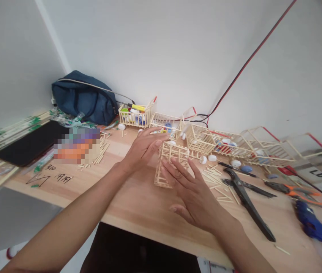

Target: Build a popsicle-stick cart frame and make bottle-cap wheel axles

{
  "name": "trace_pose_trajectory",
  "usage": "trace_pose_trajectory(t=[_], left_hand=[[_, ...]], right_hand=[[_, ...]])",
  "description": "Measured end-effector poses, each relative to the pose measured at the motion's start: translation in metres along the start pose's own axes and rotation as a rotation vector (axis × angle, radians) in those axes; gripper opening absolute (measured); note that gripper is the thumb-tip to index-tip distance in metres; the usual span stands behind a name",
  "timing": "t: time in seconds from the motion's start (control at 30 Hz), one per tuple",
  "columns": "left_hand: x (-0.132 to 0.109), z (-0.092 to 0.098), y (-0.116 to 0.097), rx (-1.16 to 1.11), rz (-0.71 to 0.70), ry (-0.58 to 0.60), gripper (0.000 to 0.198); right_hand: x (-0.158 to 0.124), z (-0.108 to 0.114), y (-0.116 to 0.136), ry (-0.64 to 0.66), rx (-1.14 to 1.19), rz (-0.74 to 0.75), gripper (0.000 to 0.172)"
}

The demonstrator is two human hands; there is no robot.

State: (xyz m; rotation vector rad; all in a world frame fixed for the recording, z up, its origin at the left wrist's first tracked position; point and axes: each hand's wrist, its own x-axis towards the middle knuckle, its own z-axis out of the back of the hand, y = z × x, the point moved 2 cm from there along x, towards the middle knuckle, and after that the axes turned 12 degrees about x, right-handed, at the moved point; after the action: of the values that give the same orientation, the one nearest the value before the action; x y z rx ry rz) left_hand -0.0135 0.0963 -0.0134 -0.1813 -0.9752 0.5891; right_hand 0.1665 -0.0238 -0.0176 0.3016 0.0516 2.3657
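A small cart frame built of thin wooden sticks [162, 176] stands on the table between my hands. My left hand [144, 149] reaches in from the left, its fingers stretched flat toward the frame's far upper edge. Spread fingers of my right hand [192, 189] lie over the near right side of the frame and hide part of it. Neither hand wraps round the frame; whether the left fingertips touch it I cannot tell. Cut sticks [213, 182] lie scattered to the right of my right hand, near white bottle caps [212, 157].
Several stick carts [229, 142] holding bottle caps line the wall. Black-handled cutters [249, 208], orange-handled pliers [294, 191] and a blue glue gun [314, 225] lie right. At left are a black flat device [32, 144], wrapped sticks [13, 129] and a blue bag [85, 96].
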Motion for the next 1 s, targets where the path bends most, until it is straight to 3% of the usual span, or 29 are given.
trace_pose_trajectory(t=[0.17, 0.37, 0.6, 0.8, 1.0], left_hand=[[0.000, 0.000, 0.003, 0.006, 0.023, -0.010, 0.045], [-0.002, -0.002, 0.003, -0.018, 0.037, -0.011, 0.045], [-0.002, -0.003, 0.005, -0.018, 0.033, -0.023, 0.045], [-0.001, -0.003, 0.005, -0.010, 0.036, -0.025, 0.045], [-0.002, -0.002, 0.005, 0.007, 0.045, -0.024, 0.046]], right_hand=[[0.001, 0.002, 0.001, 0.005, -0.018, 0.001, 0.079], [0.010, 0.015, -0.010, -0.076, -0.014, -0.035, 0.076], [0.020, 0.008, -0.022, -0.033, -0.004, -0.080, 0.070], [0.010, 0.011, -0.008, -0.060, 0.003, -0.056, 0.075], [0.002, 0.003, 0.008, 0.002, -0.009, -0.035, 0.079]])
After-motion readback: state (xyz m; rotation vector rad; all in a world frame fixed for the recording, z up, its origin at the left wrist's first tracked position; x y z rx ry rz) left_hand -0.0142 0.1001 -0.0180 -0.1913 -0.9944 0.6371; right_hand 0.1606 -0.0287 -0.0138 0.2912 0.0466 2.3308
